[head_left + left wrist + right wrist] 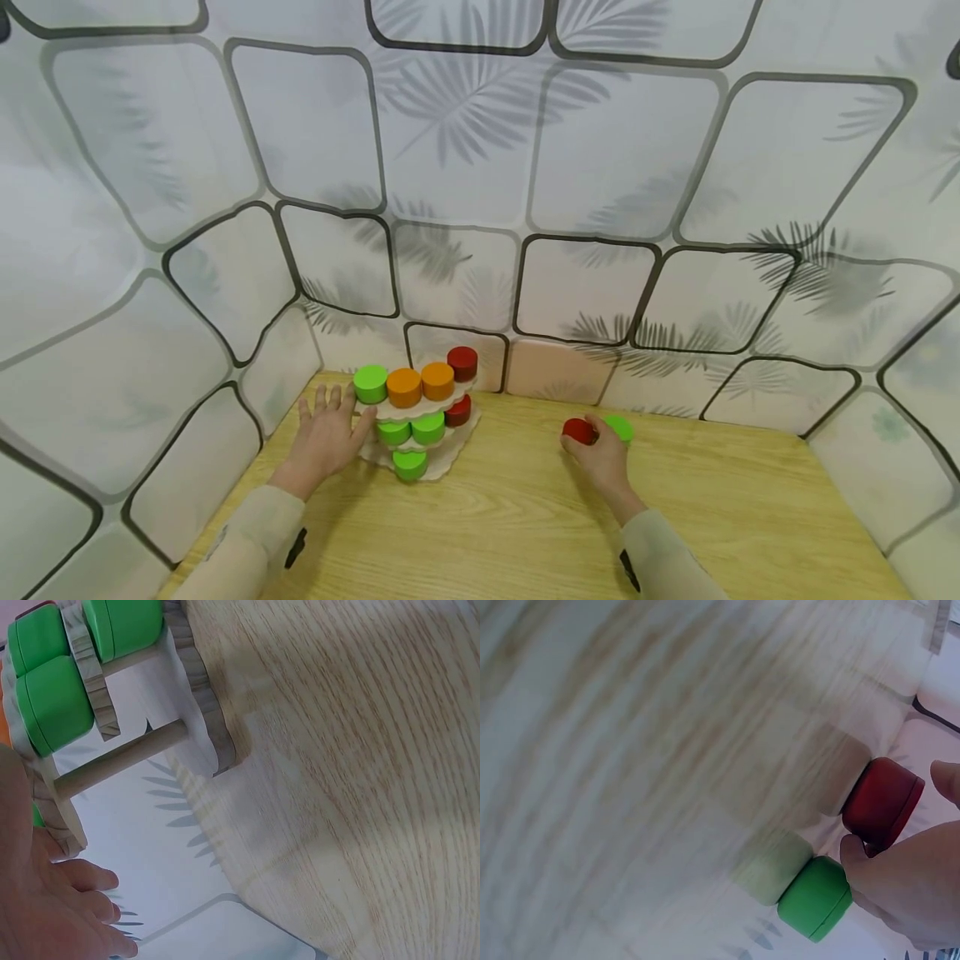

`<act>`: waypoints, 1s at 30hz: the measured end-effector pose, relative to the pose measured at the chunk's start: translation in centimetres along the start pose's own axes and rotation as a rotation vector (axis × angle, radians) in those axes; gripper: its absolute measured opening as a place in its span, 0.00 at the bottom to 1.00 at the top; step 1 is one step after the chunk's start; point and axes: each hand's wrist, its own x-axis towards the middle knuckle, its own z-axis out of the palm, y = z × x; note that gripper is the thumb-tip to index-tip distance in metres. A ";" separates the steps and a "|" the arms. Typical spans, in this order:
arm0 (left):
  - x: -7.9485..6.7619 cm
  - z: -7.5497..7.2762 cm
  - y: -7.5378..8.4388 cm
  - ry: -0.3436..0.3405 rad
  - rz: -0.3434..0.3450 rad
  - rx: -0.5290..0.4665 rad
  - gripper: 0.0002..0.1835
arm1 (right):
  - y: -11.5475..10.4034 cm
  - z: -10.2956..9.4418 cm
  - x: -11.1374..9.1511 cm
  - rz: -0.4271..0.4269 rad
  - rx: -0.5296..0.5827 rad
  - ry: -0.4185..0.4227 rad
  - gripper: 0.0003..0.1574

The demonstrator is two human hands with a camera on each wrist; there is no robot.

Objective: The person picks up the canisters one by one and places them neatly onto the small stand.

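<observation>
A tiered wooden stand (450, 454) with scalloped edges carries round green, orange and red blocks. My left hand (327, 437) has its fingers spread at the stand's left side, with the thumb at the upper tier. In the left wrist view, that hand (64, 900) is beside the top board's edge, near green blocks (56, 705). My right hand (602, 458) reaches around a red round block (578, 431). In the right wrist view, one fingertip is right at this red block (881, 802), while a gap shows before the other. A green round block (815, 898) sits next to it.
The wood-grain table (487, 533) meets a patterned fabric wall (457, 275) at the back. More of this fabric encloses the left and right sides. A wooden post (124, 757) joins two boards of the stand.
</observation>
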 end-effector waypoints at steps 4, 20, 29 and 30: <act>-0.1 -0.1 0.0 0.001 -0.001 -0.002 0.41 | 0.4 0.2 0.2 0.018 -0.015 0.001 0.44; 0.0 0.0 -0.1 0.010 -0.001 -0.003 0.41 | 0.9 0.8 0.4 0.012 -0.031 0.008 0.45; 0.0 -0.1 0.1 0.003 -0.009 0.000 0.41 | -0.2 2.4 -0.9 -0.026 0.013 -0.018 0.44; 0.0 -0.1 0.1 0.002 -0.009 0.000 0.41 | -0.4 2.6 -1.1 -0.026 0.019 -0.022 0.44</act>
